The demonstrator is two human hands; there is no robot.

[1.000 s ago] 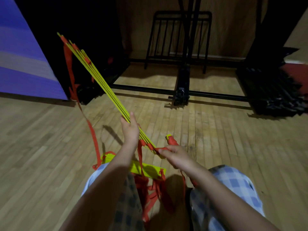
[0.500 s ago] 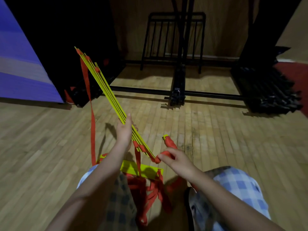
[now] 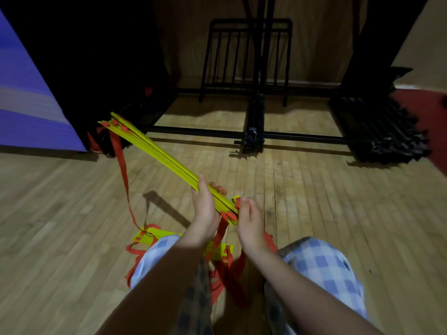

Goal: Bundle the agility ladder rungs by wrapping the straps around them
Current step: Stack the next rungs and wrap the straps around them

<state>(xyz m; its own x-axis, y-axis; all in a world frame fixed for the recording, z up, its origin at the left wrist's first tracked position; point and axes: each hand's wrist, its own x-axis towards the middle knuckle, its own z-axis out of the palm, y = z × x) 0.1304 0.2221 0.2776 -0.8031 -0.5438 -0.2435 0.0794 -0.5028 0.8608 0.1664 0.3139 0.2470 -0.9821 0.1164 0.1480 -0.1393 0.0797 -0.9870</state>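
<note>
Both hands sit at the near end of the stack of flat yellow plastic ladder rungs (image 3: 167, 154); left hand (image 3: 204, 209) is wrapped round the stack w/ thumb on top, fingers curled under; right hand (image 3: 250, 221) is at the stack's end by the orange strap tabs, fingers bent toward them, but can't tell if it actually pinches a strap or just touches. Stack is held in the air over the pale wooden plank floor (image 3: 314, 201), far end angled up-left; one long orange webbing strap (image 3: 122, 165) hangs from that far end down to a loose yellow rung (image 3: 150, 238) lying on the floor by the knees, w/ more orange strap piled between the legs. Judgement: wrapping barely begun. To do it well: keep left grip firm so rungs stay squared, edges aligned; take up strap slack w/ right, wind it flat, no twists, tight across the stack; watch the dangling strap doesn't snag the floor rung; risk is rungs fanning out if grip loosens.
</note>
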